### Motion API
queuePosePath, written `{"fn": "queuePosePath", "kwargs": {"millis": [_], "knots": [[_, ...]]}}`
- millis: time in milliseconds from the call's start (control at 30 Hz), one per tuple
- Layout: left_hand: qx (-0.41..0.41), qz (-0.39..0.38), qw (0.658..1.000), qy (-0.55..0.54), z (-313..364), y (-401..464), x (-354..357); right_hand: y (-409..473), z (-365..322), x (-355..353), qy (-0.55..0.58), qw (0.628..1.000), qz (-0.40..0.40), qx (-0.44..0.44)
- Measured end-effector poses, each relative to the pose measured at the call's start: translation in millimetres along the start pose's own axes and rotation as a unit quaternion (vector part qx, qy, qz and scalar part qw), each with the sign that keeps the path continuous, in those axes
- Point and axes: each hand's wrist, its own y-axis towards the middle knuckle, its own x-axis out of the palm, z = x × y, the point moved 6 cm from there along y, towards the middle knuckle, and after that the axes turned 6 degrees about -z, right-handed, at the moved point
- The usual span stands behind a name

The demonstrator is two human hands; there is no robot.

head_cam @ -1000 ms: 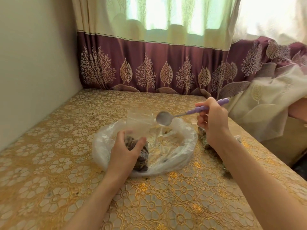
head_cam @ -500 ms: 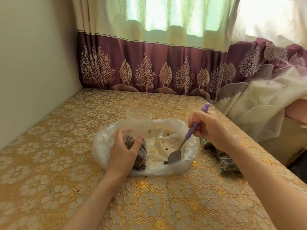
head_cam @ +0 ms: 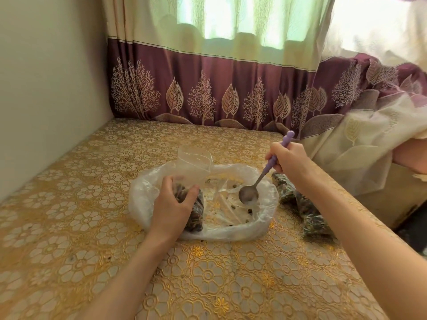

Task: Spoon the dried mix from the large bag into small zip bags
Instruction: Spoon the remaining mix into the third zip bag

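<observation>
1. Change, near side: my left hand hasn't shifted over the last sec. Its grip is closed round the small zip bag, fingers and thumb curled on the filled lower part; the bag stands upright inside the large bag, mouth open at the top. It reads roughly half full of dark dried mix.

2. Change, right side: my right hand grips the purple handle of the spoon. One sec ago the spoon was raised level at the zip bag mouth; half a sec ago it was tipped down at the near-right of the large bag; now the bowl sits low over the bag floor, right of centre, w/ no load I can make out.

3. Meaning: I judge one spoonful is delivered and the next scoop is starting. Only scattered bits lie on the plastic, so the source is nearly spent; the remaining scoops likely need gathering first.

4. Surroundings: two filled bags lie on the table just right of the large bag, partly under my right forearm. Curtain hangs at the far edge, wall on the left.

5. Obstructions: the crumpled rim of the large bag stands between the spoon and the loose bits at the near edge. The zip bag's limp upper part may fold over its mouth.
</observation>
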Motion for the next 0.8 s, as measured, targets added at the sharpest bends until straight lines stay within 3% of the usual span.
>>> {"fn": "queuePosePath", "kwargs": {"millis": [100,400,800], "knots": [[-0.001,-0.001,1.000,-0.004,0,0,0,7,3,5,-0.036,0.999,-0.017,0.028],[0.002,0.000,1.000,-0.001,-2,1,0,23,27,12,0.043,0.986,-0.109,0.120],[0.001,0.004,1.000,0.014,0,0,1,11,54,22,0.067,0.953,-0.255,0.152]]}}
